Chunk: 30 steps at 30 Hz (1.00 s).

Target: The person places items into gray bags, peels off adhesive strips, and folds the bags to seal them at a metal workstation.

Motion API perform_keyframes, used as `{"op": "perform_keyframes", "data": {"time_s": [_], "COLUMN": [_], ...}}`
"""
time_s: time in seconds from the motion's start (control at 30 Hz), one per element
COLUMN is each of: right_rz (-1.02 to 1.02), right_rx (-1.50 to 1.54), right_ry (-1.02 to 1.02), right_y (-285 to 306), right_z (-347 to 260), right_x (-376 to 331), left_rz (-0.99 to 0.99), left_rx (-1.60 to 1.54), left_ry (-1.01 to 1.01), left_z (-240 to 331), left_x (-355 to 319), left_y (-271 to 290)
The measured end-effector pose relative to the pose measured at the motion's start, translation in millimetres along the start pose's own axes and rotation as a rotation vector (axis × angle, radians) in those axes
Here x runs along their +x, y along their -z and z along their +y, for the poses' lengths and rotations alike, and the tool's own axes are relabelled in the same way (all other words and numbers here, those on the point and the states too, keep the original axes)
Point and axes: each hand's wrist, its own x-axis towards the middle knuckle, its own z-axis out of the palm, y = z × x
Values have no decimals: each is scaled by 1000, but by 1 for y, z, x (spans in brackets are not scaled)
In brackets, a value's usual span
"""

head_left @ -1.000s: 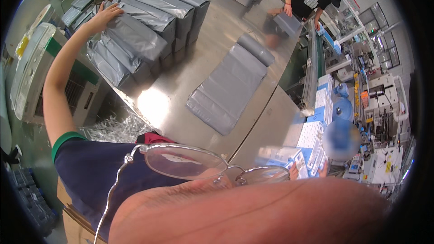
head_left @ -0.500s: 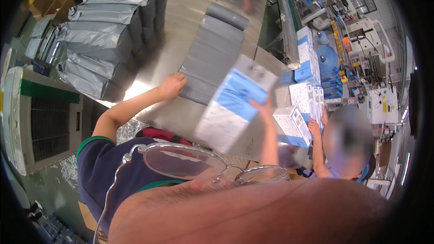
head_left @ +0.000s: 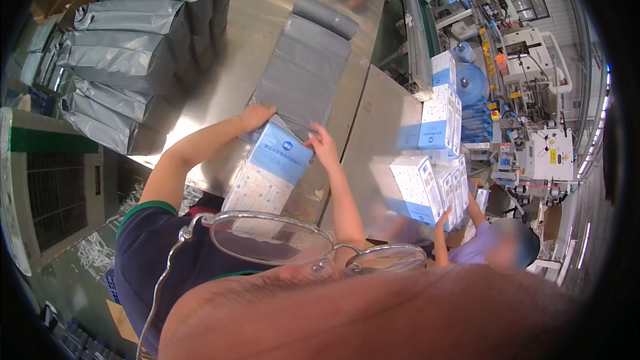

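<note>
A strip of grey plastic bags point(head_left: 300, 70) lies on the metal table, its far end a roll point(head_left: 325, 17). At the strip's near end, my left hand point(head_left: 258, 116) is closed on the bag's edge at the left. My right hand point(head_left: 323, 147) pinches the edge on the other side between thumb and fingers. Between my hands is the far end of a white and blue rectangular pack point(head_left: 269, 172), which meets the bag's mouth. The pack's near end shows through the lens of my glasses. How far the pack reaches into the bag is hidden.
Several filled grey bags point(head_left: 120, 53) stand in a row at the left. On the right, more white and blue packs point(head_left: 417, 190) are gathered by a co-worker's hands point(head_left: 441, 227). A conveyor point(head_left: 420, 33) runs behind them. A seam point(head_left: 353, 117) crosses the metal table.
The pack has moved left and now lies against the bag's near end. My right hand has shifted from the pack to the bag's edge. The co-worker has drawn packs nearer.
</note>
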Motion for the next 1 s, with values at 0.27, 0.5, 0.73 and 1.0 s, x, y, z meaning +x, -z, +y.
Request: {"op": "perform_keyframes", "data": {"time_s": [0.27,0.5,0.73,1.0], "right_rz": [538,601,26,-138], "right_rx": [-712,-581,-713,-661], "right_ry": [284,-101,86,-28], "right_y": [-24,-49,-90,-53], "right_z": [-23,41,104,58], "right_x": [30,5,-94,-97], "left_rz": [112,308,-453,-175], "left_rx": [-165,-553,-323,-633], "left_ry": [-144,558,254,496], "left_z": [20,31,57,39], "left_x": [5,-28,-158,-128], "left_y": [70,25,29,49]}}
